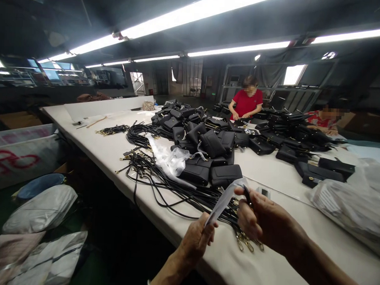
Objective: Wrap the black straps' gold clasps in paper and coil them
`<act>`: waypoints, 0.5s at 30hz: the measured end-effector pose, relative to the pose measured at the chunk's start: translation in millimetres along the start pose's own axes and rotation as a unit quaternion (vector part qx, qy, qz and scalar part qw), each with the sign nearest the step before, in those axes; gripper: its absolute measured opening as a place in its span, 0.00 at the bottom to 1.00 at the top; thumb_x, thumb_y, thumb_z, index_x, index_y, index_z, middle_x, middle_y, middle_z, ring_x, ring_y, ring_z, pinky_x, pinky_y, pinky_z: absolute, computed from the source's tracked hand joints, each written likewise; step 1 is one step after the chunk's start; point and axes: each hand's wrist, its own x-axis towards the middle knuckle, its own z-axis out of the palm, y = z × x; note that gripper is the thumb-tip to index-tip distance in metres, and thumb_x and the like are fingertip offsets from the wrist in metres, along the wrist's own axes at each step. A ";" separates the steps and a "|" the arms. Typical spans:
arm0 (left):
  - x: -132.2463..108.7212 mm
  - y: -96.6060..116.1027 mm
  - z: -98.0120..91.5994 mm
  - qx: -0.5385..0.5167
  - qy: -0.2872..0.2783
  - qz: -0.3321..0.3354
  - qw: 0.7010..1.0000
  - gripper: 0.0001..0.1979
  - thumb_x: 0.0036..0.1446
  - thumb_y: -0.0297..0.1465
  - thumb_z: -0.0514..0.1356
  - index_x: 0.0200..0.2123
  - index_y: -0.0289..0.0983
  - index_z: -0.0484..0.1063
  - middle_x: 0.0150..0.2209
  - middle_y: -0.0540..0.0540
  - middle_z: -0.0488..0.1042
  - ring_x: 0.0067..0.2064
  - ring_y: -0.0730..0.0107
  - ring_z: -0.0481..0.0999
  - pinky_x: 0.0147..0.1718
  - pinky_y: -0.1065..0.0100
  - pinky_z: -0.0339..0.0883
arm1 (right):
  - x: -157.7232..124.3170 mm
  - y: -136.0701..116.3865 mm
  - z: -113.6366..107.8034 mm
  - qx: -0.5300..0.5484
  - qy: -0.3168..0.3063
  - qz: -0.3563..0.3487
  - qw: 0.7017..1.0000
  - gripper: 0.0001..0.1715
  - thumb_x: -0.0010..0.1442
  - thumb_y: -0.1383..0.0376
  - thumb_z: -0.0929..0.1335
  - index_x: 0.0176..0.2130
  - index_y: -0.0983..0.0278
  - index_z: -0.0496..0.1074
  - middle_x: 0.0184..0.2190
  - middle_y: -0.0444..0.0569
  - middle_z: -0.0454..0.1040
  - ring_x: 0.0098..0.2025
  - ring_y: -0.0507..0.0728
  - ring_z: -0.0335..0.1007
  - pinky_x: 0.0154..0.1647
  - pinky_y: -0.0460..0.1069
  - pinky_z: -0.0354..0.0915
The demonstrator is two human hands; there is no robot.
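My left hand [197, 235] is closed around the lower end of a narrow, translucent plastic sleeve [224, 201]. The sleeve slants up to my right hand [258, 213], whose fingers pinch a short dark piece [247, 194] at its upper end; it looks like the end of a black strap, but most of it is hidden. Below both hands lies a bundle of long black straps [172, 190] with gold clasps [248, 246] at the table's near edge. Crumpled clear plastic sleeves [170, 159] rest on top of the bundle.
Black handbags [213, 143] are heaped mid-table, beside more coiled straps [137, 134]. A large plastic bag [353, 202] sits at right. Across the table [279, 172] a person in red [246, 102] handles bags; another person [323, 118] is farther right. Wrapped bundles [41, 208] lie at lower left.
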 end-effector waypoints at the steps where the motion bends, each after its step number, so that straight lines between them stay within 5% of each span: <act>1: -1.0 0.5 8.7 -0.023 -0.009 -0.001 1.000 0.25 0.66 0.52 0.46 0.41 0.35 0.66 0.23 0.54 0.63 0.23 0.75 0.62 0.25 0.72 0.58 | 3.2 0.5 1.2 0.006 0.022 -0.033 0.999 0.13 0.65 0.61 0.69 0.49 0.60 0.75 0.29 0.44 0.78 0.28 0.48 0.75 0.35 0.43 0.73; 4: -4.0 8.1 33.5 -0.104 -0.041 -0.014 0.994 0.26 0.66 0.53 0.47 0.40 0.35 0.66 0.20 0.56 0.61 0.19 0.79 0.56 0.20 0.74 0.53 | 16.5 7.5 0.6 -0.059 0.094 -0.146 0.983 0.09 0.63 0.61 0.71 0.45 0.58 0.75 0.40 0.44 0.80 0.44 0.53 0.78 0.55 0.50 0.70; 6: -5.1 17.1 40.7 -0.161 -0.056 -0.024 0.985 0.26 0.64 0.54 0.48 0.39 0.35 0.66 0.19 0.56 0.61 0.17 0.80 0.56 0.18 0.75 0.51 | 24.0 14.5 -6.0 -0.205 0.119 -0.249 0.939 0.07 0.67 0.63 0.67 0.44 0.57 0.74 0.41 0.46 0.80 0.49 0.56 0.76 0.61 0.55 0.65; 9: -7.1 34.3 29.5 -0.195 -0.082 -0.046 0.976 0.27 0.63 0.55 0.50 0.39 0.35 0.67 0.19 0.55 0.63 0.17 0.79 0.60 0.17 0.76 0.52 | 25.0 20.8 -24.1 -0.511 0.005 -0.368 0.777 0.11 0.68 0.70 0.63 0.45 0.59 0.72 0.45 0.49 0.79 0.52 0.58 0.75 0.69 0.63 0.51; 12: -14.1 54.2 1.6 -0.137 -0.096 -0.105 0.980 0.21 0.63 0.49 0.55 0.37 0.35 0.69 0.20 0.54 0.65 0.20 0.77 0.63 0.20 0.76 0.53 | 12.2 22.0 -46.7 -0.720 -0.159 -0.331 0.588 0.19 0.64 0.75 0.60 0.51 0.62 0.69 0.47 0.53 0.79 0.52 0.59 0.75 0.69 0.62 0.53; 13: -17.4 60.7 -7.7 -0.099 -0.094 -0.131 0.982 0.17 0.60 0.45 0.58 0.37 0.35 0.69 0.22 0.54 0.66 0.22 0.77 0.63 0.21 0.76 0.54 | 6.1 23.3 -54.7 -0.752 -0.175 -0.305 0.558 0.21 0.63 0.76 0.59 0.52 0.63 0.69 0.45 0.54 0.79 0.50 0.58 0.76 0.65 0.59 0.60; 15: -23.5 70.6 -23.0 -0.013 -0.076 -0.178 0.981 0.11 0.53 0.37 0.65 0.34 0.36 0.71 0.25 0.55 0.66 0.26 0.76 0.62 0.23 0.75 0.53 | -6.8 30.0 -70.8 -0.777 -0.150 -0.280 0.544 0.18 0.64 0.74 0.60 0.50 0.63 0.69 0.41 0.54 0.80 0.42 0.57 0.78 0.52 0.52 0.72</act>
